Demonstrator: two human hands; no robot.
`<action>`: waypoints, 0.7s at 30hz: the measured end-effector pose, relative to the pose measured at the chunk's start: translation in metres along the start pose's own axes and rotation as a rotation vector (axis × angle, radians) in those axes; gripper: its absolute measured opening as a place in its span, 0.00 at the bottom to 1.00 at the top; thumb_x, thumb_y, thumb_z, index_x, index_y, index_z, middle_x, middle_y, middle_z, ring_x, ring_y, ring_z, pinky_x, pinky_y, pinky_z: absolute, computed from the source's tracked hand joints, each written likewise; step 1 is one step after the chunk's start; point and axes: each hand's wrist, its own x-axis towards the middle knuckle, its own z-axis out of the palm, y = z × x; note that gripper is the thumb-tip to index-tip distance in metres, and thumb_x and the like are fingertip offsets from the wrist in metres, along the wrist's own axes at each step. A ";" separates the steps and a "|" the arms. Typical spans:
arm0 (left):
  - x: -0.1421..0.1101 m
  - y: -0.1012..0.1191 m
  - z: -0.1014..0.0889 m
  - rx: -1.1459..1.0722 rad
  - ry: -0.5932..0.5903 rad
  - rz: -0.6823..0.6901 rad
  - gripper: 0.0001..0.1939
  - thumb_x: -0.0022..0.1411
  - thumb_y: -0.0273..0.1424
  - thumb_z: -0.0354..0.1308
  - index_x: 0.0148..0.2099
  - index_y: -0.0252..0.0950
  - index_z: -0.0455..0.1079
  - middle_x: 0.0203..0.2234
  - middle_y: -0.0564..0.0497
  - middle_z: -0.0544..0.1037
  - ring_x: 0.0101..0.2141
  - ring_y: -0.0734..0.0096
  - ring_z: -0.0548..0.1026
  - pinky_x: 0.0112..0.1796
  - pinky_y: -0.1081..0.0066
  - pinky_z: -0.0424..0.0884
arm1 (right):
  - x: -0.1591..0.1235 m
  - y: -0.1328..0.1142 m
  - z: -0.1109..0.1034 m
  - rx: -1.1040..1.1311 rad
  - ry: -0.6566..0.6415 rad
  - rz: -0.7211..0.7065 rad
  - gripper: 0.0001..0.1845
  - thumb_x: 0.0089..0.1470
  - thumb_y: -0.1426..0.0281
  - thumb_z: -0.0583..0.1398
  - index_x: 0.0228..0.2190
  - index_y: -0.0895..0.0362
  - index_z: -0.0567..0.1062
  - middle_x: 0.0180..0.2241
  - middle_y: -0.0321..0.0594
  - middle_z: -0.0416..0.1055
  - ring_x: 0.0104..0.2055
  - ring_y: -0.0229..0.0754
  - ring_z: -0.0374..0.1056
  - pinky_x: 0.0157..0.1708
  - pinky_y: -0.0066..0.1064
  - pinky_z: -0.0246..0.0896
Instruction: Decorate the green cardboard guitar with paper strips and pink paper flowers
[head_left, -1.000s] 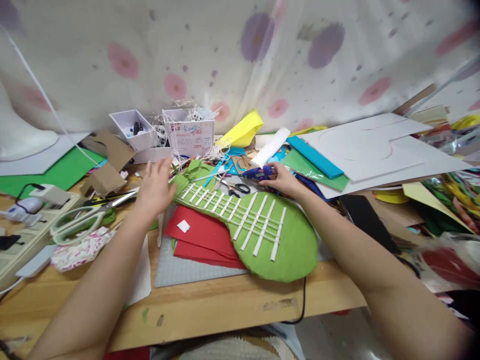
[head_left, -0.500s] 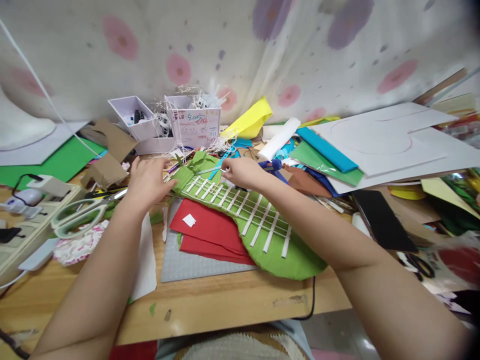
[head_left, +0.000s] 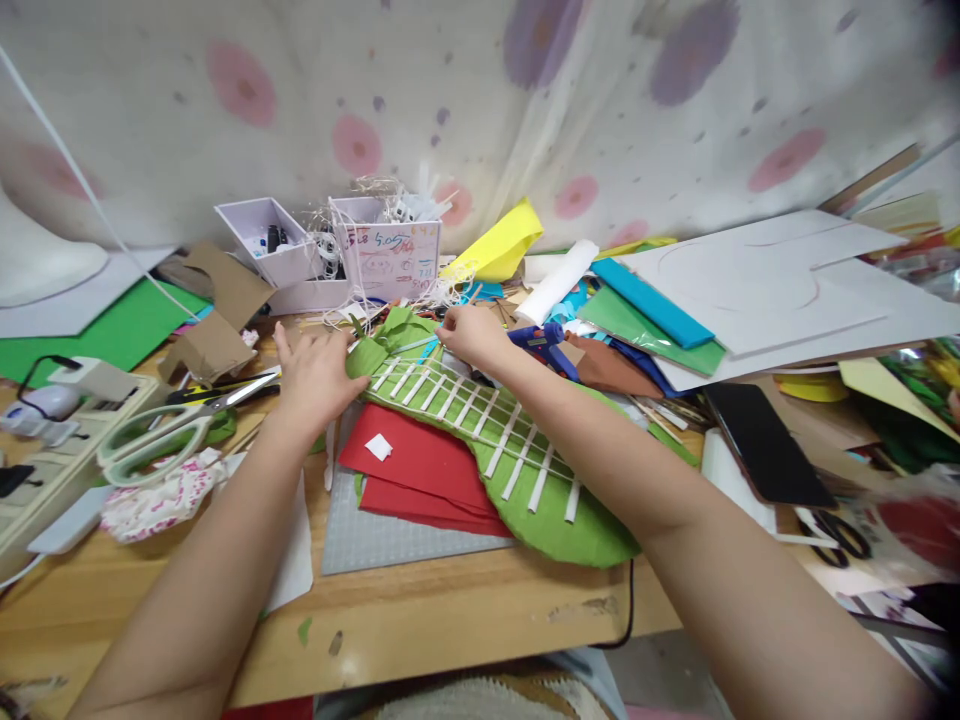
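Observation:
A green paper-covered, guitar-shaped craft (head_left: 566,535) lies slantwise across the table, with white crossbars and thin white strings along its length. At its narrow end my left hand (head_left: 319,375) rests with fingers spread, the thumb touching the green covering. My right hand (head_left: 472,335) is closed in a pinch above the neck, on the end of a thin white strip (head_left: 416,343) that runs back toward the narrow end. My right forearm hides part of the craft's wide body. Beneath the craft are red sheets (head_left: 420,470) and a grey cutting mat (head_left: 390,540).
Scissors (head_left: 161,440) and a power strip (head_left: 82,470) lie at left. White boxes (head_left: 390,260) stand at the back. A blue glue gun (head_left: 547,345) sits behind my right forearm. A black phone (head_left: 769,440) and white boards (head_left: 787,280) are at right.
My left hand has shifted slightly right onto the craft's narrow end. My right hand has moved a little left, still pinching the strip. The craft's wide end has moved slightly left.

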 end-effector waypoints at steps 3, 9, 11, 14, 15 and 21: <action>-0.002 0.003 0.002 0.032 0.011 -0.011 0.26 0.54 0.40 0.57 0.54 0.35 0.68 0.46 0.39 0.78 0.51 0.44 0.70 0.63 0.40 0.38 | 0.000 -0.006 -0.011 -0.026 0.109 -0.104 0.09 0.59 0.70 0.55 0.38 0.58 0.75 0.39 0.49 0.77 0.44 0.51 0.71 0.44 0.36 0.61; -0.008 0.012 0.007 0.134 0.059 0.013 0.25 0.52 0.39 0.57 0.51 0.32 0.70 0.44 0.36 0.78 0.52 0.41 0.69 0.62 0.37 0.36 | 0.006 -0.018 -0.021 0.347 0.239 -0.186 0.14 0.60 0.74 0.54 0.47 0.56 0.66 0.40 0.43 0.75 0.42 0.45 0.71 0.45 0.37 0.63; -0.009 0.015 0.008 0.155 0.068 0.028 0.23 0.52 0.37 0.56 0.49 0.31 0.71 0.42 0.35 0.79 0.51 0.42 0.70 0.62 0.39 0.35 | 0.007 -0.024 -0.013 0.589 0.205 -0.170 0.12 0.60 0.72 0.55 0.47 0.54 0.65 0.37 0.39 0.75 0.36 0.41 0.71 0.41 0.35 0.65; -0.008 0.017 0.007 0.168 0.062 0.039 0.21 0.54 0.37 0.55 0.47 0.30 0.73 0.40 0.35 0.79 0.48 0.43 0.72 0.63 0.40 0.36 | 0.006 -0.032 0.007 0.895 0.022 -0.136 0.08 0.63 0.66 0.53 0.42 0.55 0.67 0.33 0.37 0.74 0.28 0.36 0.70 0.31 0.31 0.66; -0.007 0.016 0.007 0.170 0.056 0.041 0.21 0.54 0.37 0.54 0.46 0.30 0.73 0.39 0.36 0.80 0.47 0.44 0.73 0.63 0.41 0.36 | 0.005 -0.033 0.014 0.954 -0.029 -0.138 0.09 0.62 0.63 0.54 0.39 0.55 0.68 0.33 0.37 0.73 0.27 0.35 0.69 0.29 0.29 0.66; -0.002 0.012 -0.002 0.080 -0.011 0.008 0.22 0.52 0.37 0.56 0.47 0.33 0.74 0.36 0.41 0.81 0.46 0.45 0.74 0.64 0.45 0.37 | 0.001 -0.028 0.038 1.079 0.003 -0.132 0.18 0.56 0.53 0.60 0.31 0.56 0.70 0.24 0.32 0.66 0.23 0.32 0.63 0.23 0.24 0.62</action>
